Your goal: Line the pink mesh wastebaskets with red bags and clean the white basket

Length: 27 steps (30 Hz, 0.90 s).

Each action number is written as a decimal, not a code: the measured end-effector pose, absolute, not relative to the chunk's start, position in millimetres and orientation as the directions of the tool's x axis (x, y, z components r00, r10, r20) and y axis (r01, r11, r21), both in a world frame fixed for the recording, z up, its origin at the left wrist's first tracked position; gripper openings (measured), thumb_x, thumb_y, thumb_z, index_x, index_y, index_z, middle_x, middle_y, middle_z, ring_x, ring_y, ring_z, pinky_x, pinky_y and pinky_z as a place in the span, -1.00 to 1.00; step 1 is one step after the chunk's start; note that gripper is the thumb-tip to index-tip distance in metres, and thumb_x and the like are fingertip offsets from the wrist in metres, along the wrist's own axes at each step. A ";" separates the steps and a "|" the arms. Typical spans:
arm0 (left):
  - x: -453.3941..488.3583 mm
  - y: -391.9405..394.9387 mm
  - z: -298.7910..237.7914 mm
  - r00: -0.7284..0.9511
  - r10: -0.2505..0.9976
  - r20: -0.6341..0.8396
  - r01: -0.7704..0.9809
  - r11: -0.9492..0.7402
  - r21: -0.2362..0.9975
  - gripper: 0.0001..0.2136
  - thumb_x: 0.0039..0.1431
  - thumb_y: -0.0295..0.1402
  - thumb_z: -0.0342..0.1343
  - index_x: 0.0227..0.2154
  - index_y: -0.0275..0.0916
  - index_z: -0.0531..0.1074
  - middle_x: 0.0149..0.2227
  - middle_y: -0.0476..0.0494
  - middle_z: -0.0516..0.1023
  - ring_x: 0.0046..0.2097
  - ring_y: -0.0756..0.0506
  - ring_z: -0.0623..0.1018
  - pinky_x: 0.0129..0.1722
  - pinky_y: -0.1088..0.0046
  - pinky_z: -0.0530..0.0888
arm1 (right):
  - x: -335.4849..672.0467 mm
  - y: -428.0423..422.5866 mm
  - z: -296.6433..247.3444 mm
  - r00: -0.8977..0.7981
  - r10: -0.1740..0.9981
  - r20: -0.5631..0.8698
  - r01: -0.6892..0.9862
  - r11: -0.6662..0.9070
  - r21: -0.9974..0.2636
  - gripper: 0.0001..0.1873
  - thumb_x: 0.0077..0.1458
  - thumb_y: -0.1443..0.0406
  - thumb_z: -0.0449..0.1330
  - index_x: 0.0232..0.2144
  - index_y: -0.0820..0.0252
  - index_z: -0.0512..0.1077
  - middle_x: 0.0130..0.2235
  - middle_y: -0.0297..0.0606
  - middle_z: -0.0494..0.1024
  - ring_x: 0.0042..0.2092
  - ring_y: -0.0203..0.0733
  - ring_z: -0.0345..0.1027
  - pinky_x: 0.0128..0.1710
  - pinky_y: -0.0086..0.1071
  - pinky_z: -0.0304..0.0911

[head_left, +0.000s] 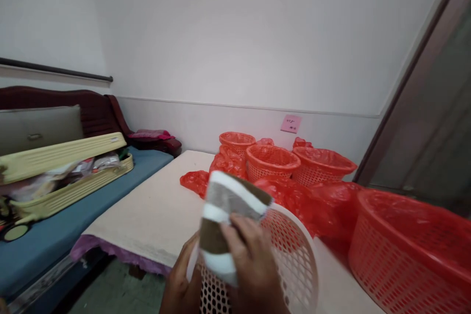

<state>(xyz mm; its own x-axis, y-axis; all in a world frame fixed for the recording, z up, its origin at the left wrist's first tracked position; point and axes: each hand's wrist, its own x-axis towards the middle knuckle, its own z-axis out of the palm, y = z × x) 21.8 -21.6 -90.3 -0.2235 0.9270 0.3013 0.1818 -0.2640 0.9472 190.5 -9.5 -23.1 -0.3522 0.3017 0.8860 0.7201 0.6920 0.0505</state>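
Observation:
My right hand (253, 265) is closed on a folded striped cloth (224, 201) with white, grey and brown bands. The cloth is held up over a pale plastic basket (309, 255) with a lattice of holes. At the basket's left side, my left hand (182, 279) is wrapped round its rim, its fingers partly hidden. The basket's inside is mostly covered by my right hand and the cloth. Motion blurs the cloth a little.
Red baskets (272, 154) lined with red plastic bags stand along the wall, and a larger red basket (405, 245) is at right. Loose red bags lie on the white table (147, 216). To the left, an open yellow case (73, 196) lies on a blue bed (147, 157).

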 end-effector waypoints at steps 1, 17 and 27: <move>23.7 -23.1 -90.9 -0.234 0.927 0.292 0.185 -0.252 0.950 -0.55 0.12 -0.14 0.08 0.03 -0.24 0.42 0.06 -0.21 0.52 0.10 -0.26 0.47 0.08 0.31 0.42 | 176.6 -7.5 -22.5 -0.383 0.286 0.879 0.736 0.669 0.103 -0.55 0.11 0.38 0.10 0.08 0.21 0.34 0.05 -0.01 0.46 0.12 0.05 0.25 0.03 -0.07 0.23; 23.9 -31.3 -81.4 -0.436 0.886 -0.156 -0.400 -0.036 0.916 -0.44 -0.09 -0.12 0.30 0.01 -0.15 0.43 0.06 -0.15 0.53 0.20 -0.31 0.36 0.17 0.19 0.32 | 245.0 38.4 -21.5 -0.008 0.565 0.825 0.909 0.349 -0.229 -0.38 0.00 0.43 0.04 0.16 0.27 0.20 0.09 -0.02 0.40 0.10 0.09 0.23 0.07 0.05 0.14; 39.6 -31.0 -82.2 -0.521 0.822 -0.232 -0.562 -0.125 0.817 -0.44 -0.05 -0.32 0.26 0.09 -0.12 0.36 0.08 -0.13 0.51 0.15 -0.30 0.43 0.11 0.23 0.41 | 282.3 22.5 -103.9 0.442 0.883 0.156 0.327 0.003 -0.945 -0.44 -0.08 0.14 0.13 0.00 0.22 0.32 -0.13 -0.10 0.56 -0.10 0.05 0.45 -0.08 -0.12 0.33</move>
<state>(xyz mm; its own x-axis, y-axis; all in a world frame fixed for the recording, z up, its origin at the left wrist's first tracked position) 39.6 -31.0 -82.2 -0.5208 0.8215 -0.2321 -0.5622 -0.1254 0.8174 282.3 22.5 -103.9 0.4419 0.8834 0.1561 0.3272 0.0033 -0.9450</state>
